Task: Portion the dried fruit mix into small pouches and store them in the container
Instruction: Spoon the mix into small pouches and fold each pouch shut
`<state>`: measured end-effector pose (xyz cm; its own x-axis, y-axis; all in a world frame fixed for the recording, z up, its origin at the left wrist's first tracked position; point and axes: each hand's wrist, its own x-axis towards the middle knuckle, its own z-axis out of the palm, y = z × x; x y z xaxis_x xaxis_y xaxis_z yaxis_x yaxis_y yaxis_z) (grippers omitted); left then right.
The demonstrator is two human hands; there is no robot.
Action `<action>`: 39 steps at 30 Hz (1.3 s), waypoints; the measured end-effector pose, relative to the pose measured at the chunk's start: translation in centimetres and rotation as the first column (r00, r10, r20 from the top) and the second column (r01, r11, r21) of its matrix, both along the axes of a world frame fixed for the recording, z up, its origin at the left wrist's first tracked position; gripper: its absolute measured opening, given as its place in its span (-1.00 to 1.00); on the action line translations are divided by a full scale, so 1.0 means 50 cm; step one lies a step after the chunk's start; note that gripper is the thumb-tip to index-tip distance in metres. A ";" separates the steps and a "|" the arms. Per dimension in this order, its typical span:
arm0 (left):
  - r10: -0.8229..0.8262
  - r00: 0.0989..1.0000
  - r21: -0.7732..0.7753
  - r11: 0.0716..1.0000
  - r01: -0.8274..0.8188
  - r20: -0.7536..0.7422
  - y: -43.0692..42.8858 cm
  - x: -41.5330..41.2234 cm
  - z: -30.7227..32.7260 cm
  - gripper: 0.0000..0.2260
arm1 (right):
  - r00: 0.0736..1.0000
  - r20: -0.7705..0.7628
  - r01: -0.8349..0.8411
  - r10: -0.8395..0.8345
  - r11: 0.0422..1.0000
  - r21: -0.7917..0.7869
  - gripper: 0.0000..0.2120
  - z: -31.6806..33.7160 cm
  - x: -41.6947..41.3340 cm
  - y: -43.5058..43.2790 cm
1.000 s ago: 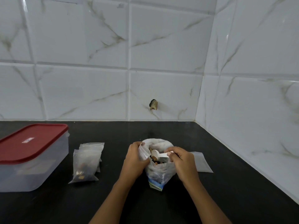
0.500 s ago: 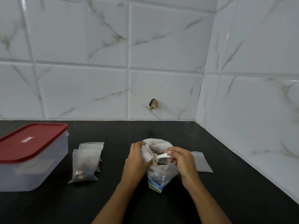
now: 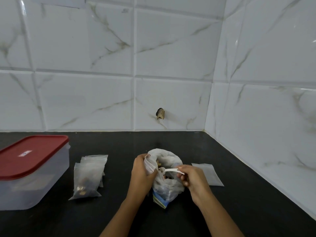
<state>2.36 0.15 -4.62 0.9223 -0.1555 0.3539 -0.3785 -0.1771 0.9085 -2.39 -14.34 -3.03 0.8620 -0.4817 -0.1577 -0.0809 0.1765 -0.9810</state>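
Dried fruit mix sits in a soft white bag point(image 3: 168, 187) that stands near the front middle of the black desk point(image 3: 239, 194), its mouth rolled open. The left hand point(image 3: 142, 175) grips a small clear pouch point(image 3: 149, 165) against the bag's left rim, fingers curled round it. The right hand point(image 3: 193, 178) pinches the handle of a white plastic spoon point(image 3: 171, 171). The spoon's bowl is at the bag's open mouth, close beside the pouch.

An empty pouch point(image 3: 208, 175) lies flat just right of the bag, partly behind the right hand. A small pile of filled pouches point(image 3: 89, 177) lies left of the bag, apart from it. A clear container point(image 3: 25, 185) sits at the desk's left edge, and its red lid point(image 3: 29, 154) is on.

Tiled walls point(image 3: 171, 57) meet the desk along its back and right edges, forming the back right corner. A broad band of black desk shows between the bag and the back edge, and another between the empty pouch and the right edge.
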 end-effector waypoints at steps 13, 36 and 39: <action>0.088 0.996 0.000 0.996 -0.088 -0.011 -0.012 0.000 -0.008 -0.66 | 1.000 -0.026 -0.004 0.004 1.000 0.003 -0.79 -0.005 0.001 -0.005; 0.006 0.998 0.048 0.999 -0.003 -0.070 0.012 0.016 0.004 -0.65 | 0.999 0.042 0.005 -0.014 0.978 0.210 -0.82 -0.004 -0.003 -0.021; -0.006 0.998 0.066 0.998 0.010 -0.055 0.013 0.014 0.007 -0.72 | 0.999 0.037 0.016 -0.013 0.996 -0.091 -0.79 -0.001 -0.012 -0.013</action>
<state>3.03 0.83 -4.28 0.9385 -0.1840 0.2921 -0.3305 -0.2345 0.9142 -3.00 -15.01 -3.09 0.8591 -0.5054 -0.0813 -0.0427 0.0875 -0.9952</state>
